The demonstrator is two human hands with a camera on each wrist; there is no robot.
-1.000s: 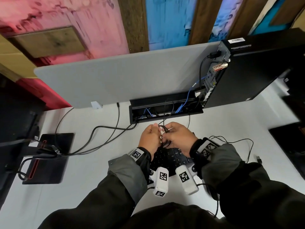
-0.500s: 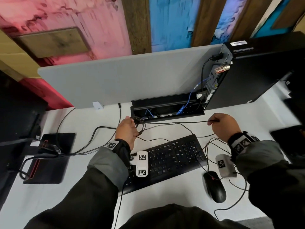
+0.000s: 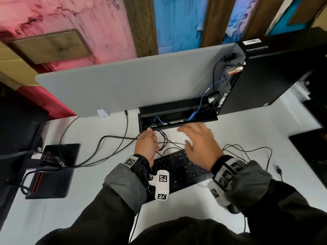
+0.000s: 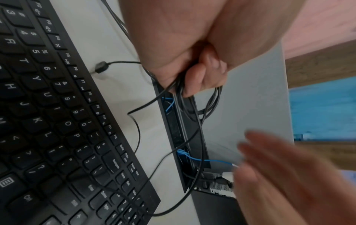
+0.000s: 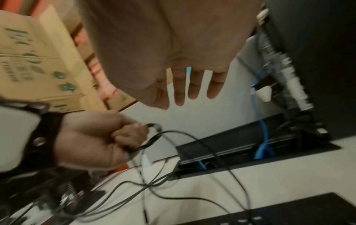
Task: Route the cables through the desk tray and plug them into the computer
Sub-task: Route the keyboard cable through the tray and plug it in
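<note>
My left hand (image 3: 150, 137) grips a coil of thin black cable (image 3: 163, 138) just in front of the left end of the open black desk tray (image 3: 194, 121). In the left wrist view the fingers (image 4: 192, 79) curl round the loops (image 4: 213, 105) over the tray slot (image 4: 173, 134). My right hand (image 3: 192, 135) hovers with spread fingers, holding nothing, above the keyboard (image 3: 177, 168) and in front of the tray; it is blurred. The black computer (image 3: 274, 73) stands at the tray's right end, rear ports (image 3: 228, 80) facing left.
A blue cable (image 3: 200, 106) runs from the tray up to the computer. Loose black cables (image 3: 247, 149) trail right of the keyboard, with a free plug (image 3: 278, 169). A monitor base (image 3: 53, 170) sits left. A grey partition (image 3: 132, 85) closes the back.
The hands first pulled apart from over the keyboard. Since then the right hand has let go of the stretched cable and swung left with fingers spread. The left hand still holds the coil by the tray.
</note>
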